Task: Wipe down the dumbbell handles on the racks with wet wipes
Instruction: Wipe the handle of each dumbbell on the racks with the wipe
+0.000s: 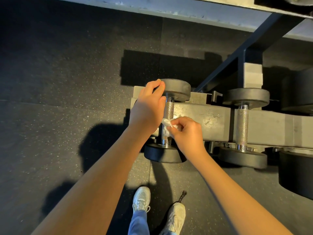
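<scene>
Dark speckled floor filling the left side and spreading under the feet. Grey rack along the right, with a low rail bearing the weights and an upper shelf crossing the top edge. Large black weights at the far right, cut off by the edge. On the rail, two smaller ones lying crosswise and well apart, each with one black head beyond the rail and one on the near side. Second dumbbell to the right, untouched, knurled bar bare. Nearer the rack's end, the dumbbell being worked on, handle running away from the viewer. Two bare forearms reaching in from below. Left hand on the far head, thumb over the rim and fingers curled at its edge near the collar, gripping it. Right hand just beside the near half of the handle, fingertips bunched, pinching a crumpled white wipe and pressing it against the metal there. Pale shoes and blue trouser legs at the bottom. Small dark thing on the floor by the right shoe, too small to tell what.
</scene>
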The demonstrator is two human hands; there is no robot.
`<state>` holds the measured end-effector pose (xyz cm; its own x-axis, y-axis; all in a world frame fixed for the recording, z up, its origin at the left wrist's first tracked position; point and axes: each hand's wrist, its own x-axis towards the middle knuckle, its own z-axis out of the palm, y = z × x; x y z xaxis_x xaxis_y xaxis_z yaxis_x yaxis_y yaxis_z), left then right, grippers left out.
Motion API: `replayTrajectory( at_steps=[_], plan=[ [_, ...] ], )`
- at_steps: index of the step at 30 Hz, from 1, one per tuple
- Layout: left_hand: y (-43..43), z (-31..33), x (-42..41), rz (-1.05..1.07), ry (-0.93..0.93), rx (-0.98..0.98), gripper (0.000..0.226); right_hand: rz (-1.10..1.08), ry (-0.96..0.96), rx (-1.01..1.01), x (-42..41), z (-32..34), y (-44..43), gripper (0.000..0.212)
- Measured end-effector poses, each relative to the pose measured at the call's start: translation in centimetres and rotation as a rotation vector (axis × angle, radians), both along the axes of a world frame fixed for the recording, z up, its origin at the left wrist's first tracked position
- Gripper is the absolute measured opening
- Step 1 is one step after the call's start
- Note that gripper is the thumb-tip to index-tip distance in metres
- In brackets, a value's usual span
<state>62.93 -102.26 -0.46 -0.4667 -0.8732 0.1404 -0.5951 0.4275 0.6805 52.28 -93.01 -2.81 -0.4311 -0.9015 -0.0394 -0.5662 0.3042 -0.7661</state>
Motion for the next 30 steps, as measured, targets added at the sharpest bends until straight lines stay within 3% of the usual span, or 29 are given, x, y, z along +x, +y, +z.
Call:
replayTrajectory(
  at_steps=[5,11,19,23,27,30],
  plan=[
    [0.0,0.1,0.1,0.01,-0.005,0.004,0.042,-0.129,0.041,-0.096,0.9,-0.3,-1.3,0.006],
    [0.1,-0.2,0.1,0.018,-0.004,-0.021,0.042,0.034,-0.022,0.051,0.5,-0.5,1.9,0.005],
    [0.0,-0.3,0.1,0.01,-0.013,-0.004,0.044,-0.289,-0.079,-0.056,-0.6,-0.7,-3.9,0.009],
    [0.1,-0.5,0.0,0.016,-0.025,-0.035,0.044,-0.228,-0.15,-0.032,0.2,-0.9,-1.1,0.012],
    [0.1,-0.5,-0.1,-0.023,-0.056,-0.079,0.043,-0.11,-0.208,0.132,0.3,-0.1,1.6,0.015],
    [0.0,0.2,-0.1,-0.045,-0.115,-0.096,0.052,-0.135,-0.201,0.134,0.1,0.5,2.6,0.015]
  ],
)
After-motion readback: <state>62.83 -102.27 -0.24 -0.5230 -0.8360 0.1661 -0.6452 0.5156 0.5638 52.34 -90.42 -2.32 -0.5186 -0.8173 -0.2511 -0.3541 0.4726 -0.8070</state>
